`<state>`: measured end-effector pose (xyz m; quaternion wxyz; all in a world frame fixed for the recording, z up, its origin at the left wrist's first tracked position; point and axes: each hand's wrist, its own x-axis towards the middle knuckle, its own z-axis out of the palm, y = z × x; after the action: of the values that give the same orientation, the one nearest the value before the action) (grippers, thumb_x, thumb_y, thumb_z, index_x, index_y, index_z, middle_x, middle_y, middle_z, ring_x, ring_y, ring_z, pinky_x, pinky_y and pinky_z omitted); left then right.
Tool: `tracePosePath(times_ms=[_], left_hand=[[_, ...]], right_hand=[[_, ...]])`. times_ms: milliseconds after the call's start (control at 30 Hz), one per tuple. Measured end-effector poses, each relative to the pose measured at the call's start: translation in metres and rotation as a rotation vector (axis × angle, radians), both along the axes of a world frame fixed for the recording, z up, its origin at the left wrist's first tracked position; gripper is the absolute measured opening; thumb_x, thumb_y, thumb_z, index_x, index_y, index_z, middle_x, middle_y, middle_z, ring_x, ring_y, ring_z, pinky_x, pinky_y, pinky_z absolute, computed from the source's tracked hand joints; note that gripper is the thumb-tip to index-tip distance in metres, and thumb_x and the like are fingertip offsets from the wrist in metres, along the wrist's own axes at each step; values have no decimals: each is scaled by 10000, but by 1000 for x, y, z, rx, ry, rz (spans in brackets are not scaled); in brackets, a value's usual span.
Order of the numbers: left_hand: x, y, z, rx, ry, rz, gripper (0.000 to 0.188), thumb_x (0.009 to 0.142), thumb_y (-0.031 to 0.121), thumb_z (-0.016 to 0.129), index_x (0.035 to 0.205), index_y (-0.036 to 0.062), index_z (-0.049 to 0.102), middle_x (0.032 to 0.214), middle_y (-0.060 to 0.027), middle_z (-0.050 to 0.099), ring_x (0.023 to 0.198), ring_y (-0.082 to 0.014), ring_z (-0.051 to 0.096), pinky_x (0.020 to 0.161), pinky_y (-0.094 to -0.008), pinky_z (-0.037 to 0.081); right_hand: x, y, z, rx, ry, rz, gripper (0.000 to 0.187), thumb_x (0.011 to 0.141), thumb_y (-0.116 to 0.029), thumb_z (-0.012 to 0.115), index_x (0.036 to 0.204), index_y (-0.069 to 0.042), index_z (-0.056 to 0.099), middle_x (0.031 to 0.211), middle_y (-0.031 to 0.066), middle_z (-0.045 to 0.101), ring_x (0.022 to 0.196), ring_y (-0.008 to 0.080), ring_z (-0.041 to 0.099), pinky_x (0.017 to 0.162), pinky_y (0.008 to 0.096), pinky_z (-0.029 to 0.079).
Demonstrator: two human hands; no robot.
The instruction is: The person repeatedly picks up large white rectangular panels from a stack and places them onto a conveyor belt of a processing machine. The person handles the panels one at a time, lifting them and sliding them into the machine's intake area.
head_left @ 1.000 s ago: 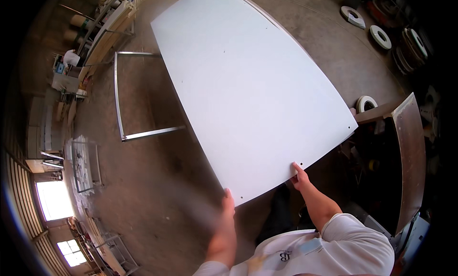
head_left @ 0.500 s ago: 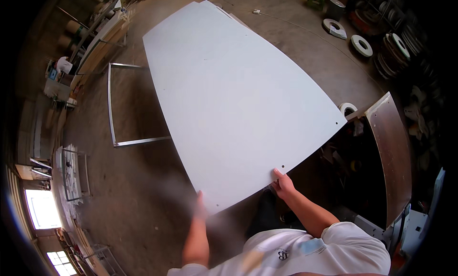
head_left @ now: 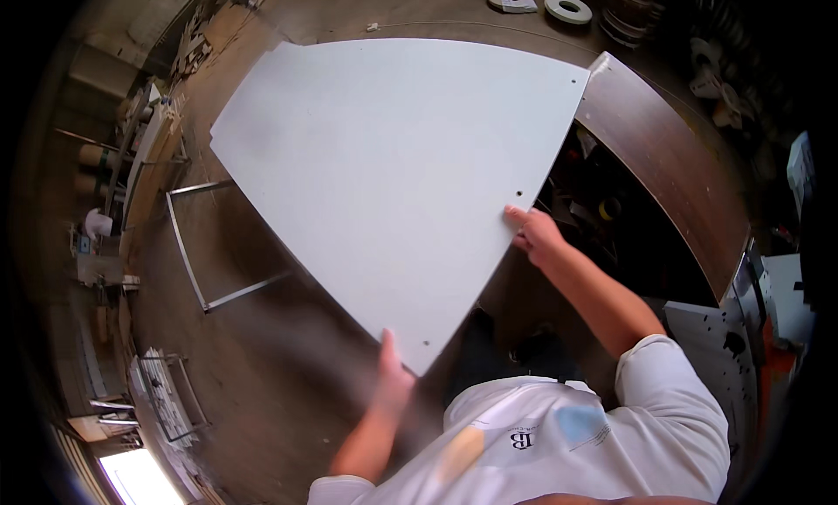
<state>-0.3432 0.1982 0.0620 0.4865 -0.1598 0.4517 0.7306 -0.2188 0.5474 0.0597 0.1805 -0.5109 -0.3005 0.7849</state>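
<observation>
A large flat white panel (head_left: pixel 393 156) spreads out ahead of me, with small round holes near its near and right-hand edges. My left hand (head_left: pixel 394 374) grips its near left edge close to the corner, thumb on top and the other fingers hidden beneath. On the right-hand edge, beside one of the holes, my right hand (head_left: pixel 534 233) is closed, its thumb lying on the white face and its fingers curled under the rim. What carries the panel's far part is hidden below it.
A metal frame (head_left: pixel 179 243) stands left of the panel. On the right a brown curved board (head_left: pixel 663 147) lies near the panel's corner. White rolls of edge strip (head_left: pixel 567 9) rest on the floor at the back. Stacked boards (head_left: pixel 157 391) and another person (head_left: pixel 98 223) are at the left.
The panel has swung round, its far end going left and its right corner now meeting the brown board. Both hands have stayed on it, the right one moving up.
</observation>
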Motion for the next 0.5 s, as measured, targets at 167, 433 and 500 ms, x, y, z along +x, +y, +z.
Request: tracePosePath(times_ms=[167,433,500], left_hand=[[119,52,-4,116,-255,-243,587,959,362,562,1428,66,369,1442,-98,452,1333,-286,413,1141,-475,288],[258,95,-17,61,-350,-1378,503,991,359,517,1390,68,422,1407,-85,480,1293,-252,460,1072,-438,408],[251,90,-42,-34,-488,-1343,516,995,392,500,1397,78,420,1407,-88,479,1304,-249,451,1056,-443,423]], right_hand=[[145,76,-20,104,-80,-64,262,894,-254,684,994,-23,613,843,23,600,729,104,526,626,261,423],[380,104,0,185,-194,-397,398,908,-328,637,1112,14,624,1082,123,670,949,233,644,798,351,517],[442,95,11,199,-109,-365,412,923,-319,619,1146,28,613,1119,142,660,1006,246,632,866,383,502]])
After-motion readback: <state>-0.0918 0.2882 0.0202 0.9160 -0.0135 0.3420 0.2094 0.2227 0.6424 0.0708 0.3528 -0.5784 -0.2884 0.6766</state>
